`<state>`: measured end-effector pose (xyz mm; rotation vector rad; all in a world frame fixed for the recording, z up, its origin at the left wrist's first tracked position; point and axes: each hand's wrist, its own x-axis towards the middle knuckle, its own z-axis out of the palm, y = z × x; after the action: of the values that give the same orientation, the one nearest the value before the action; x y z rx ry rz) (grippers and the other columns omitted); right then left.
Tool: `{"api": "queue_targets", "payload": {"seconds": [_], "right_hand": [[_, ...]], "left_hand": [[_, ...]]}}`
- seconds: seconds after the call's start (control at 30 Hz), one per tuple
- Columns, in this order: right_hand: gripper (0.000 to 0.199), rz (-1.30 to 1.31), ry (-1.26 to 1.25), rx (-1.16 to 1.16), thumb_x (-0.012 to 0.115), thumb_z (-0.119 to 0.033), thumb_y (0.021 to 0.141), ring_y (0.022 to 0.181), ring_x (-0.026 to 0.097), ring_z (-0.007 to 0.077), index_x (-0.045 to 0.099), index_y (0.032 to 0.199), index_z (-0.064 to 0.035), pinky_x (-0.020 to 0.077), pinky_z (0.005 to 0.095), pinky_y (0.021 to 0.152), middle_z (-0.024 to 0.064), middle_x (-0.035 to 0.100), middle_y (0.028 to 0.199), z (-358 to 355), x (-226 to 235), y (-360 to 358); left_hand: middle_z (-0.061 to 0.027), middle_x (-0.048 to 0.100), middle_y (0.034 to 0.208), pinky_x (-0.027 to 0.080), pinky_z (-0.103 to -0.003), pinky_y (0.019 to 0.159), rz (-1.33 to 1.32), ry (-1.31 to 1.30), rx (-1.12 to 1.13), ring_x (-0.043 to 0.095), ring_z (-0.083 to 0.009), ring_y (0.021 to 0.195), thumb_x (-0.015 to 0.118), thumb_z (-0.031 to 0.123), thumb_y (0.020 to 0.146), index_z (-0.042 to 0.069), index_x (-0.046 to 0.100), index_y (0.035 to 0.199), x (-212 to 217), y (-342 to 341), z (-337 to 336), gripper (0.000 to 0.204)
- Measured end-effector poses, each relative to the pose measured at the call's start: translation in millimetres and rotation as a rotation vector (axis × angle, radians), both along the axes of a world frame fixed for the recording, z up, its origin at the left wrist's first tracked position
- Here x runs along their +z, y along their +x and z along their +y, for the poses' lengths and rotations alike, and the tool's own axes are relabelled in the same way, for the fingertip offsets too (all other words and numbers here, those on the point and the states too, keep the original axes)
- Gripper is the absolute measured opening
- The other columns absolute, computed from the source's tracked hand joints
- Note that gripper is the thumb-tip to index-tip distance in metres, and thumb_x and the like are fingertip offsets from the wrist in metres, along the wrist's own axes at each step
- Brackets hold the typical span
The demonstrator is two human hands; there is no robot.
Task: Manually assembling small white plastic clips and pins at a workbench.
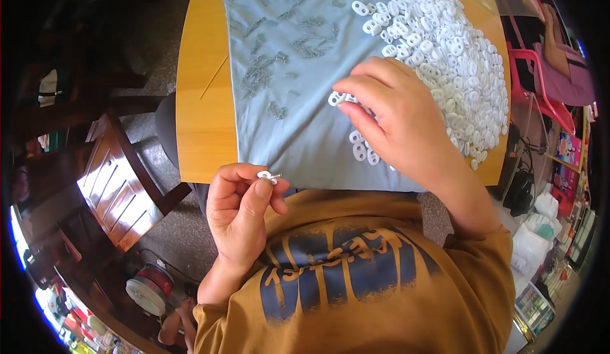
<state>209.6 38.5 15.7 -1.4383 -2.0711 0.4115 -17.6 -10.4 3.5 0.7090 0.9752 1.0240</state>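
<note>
In the head view, directions are given from the middle of the picture. At about 8 o'clock the left hand (238,211) is seen just off the near edge of the table (203,147). Its thumb and fingers are pressed together on a white oval piece (265,175), and from this piece a small metal spring (276,177) is seen to stick out toward 3 o'clock.

At about 2 o'clock the right hand (403,115) is held above a blue-grey cloth (286,154), by which much of the table is covered. Between its thumb and forefinger a white two-holed piece (335,99) is clamped; whether it is lifted off the cloth cannot be told. The other fingers are bent, and what lies under the palm is hidden.

Just beneath this hand, toward 3 o'clock, a small group of white pieces (359,152) is laid on the cloth. Beyond the hand, at 1 to 2 o'clock, a large pile of white pieces (454,61) is spread as far as the right side of the table. Between 11 and 12 o'clock many loose springs (257,74) are scattered on the cloth. At 10 to 11 o'clock a thin stick (214,77) is placed on the bare wood
</note>
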Motion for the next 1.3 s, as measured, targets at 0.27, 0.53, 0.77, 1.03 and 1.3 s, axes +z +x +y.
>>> {"api": "queue_targets", "payload": {"seconds": [0.27,0.53,0.77,1.03,1.3], "right_hand": [[0.009,-0.222,0.027,0.100,0.065,-0.007,0.070,0.073,0.050,0.0249,0.057,0.072,-0.0056,0.0414,0.0361,0.070,0.0056,0.051,0.071,10.4,-4.0,-1.2],[0.012,0.807,-0.728,-0.085,0.060,-0.007,0.084,0.071,0.056,0.0024,0.063,0.093,0.0010,0.0433,0.0181,0.059,0.0000,0.064,0.081,-1.6,25.5,-10.4],[0.019,1.307,-0.848,-0.055,0.057,-0.007,0.086,0.080,0.058,0.0072,0.062,0.102,0.0011,0.0493,0.0217,0.074,0.0038,0.063,0.089,-10.3,29.2,-23.2],[0.019,1.252,-0.867,-0.014,0.055,-0.007,0.088,0.083,0.058,0.0084,0.060,0.105,0.0014,0.0483,0.0216,0.077,0.0041,0.062,0.093,-17.0,26.5,-28.0],[0.023,1.389,-0.884,0.076,0.053,-0.003,0.088,0.087,0.059,0.0106,0.056,0.109,0.0059,0.0476,0.0221,0.078,0.0076,0.061,0.095,-18.1,26.6,-30.1]], "left_hand": [[-0.0131,0.064,0.085,0.048,-0.023,0.060,-0.021,0.015,0.002,0.057,-0.0115,0.062,0.054,0.005,0.088,0.000,0.050,0.098,1.5,-1.0,1.6,0.012],[-0.0130,0.064,0.085,0.048,-0.021,0.060,-0.110,0.038,-0.018,0.056,-0.0105,0.063,0.053,0.004,0.088,-0.001,0.050,0.100,13.7,7.6,15.8,0.013],[-0.0122,0.064,0.086,0.047,-0.019,0.060,-0.163,0.036,-0.074,0.056,-0.0083,0.063,0.053,0.004,0.089,0.000,0.049,0.102,22.5,18.6,22.2,0.014],[-0.0111,0.063,0.086,0.048,-0.019,0.059,-0.188,0.045,-0.055,0.057,-0.0086,0.067,0.052,0.002,0.089,0.000,0.049,0.102,18.7,22.8,23.0,0.014],[-0.0119,0.064,0.085,0.047,-0.020,0.059,-0.184,0.051,-0.040,0.056,-0.0088,0.063,0.054,0.005,0.089,0.000,0.048,0.102,16.1,20.4,22.8,0.015]]}}
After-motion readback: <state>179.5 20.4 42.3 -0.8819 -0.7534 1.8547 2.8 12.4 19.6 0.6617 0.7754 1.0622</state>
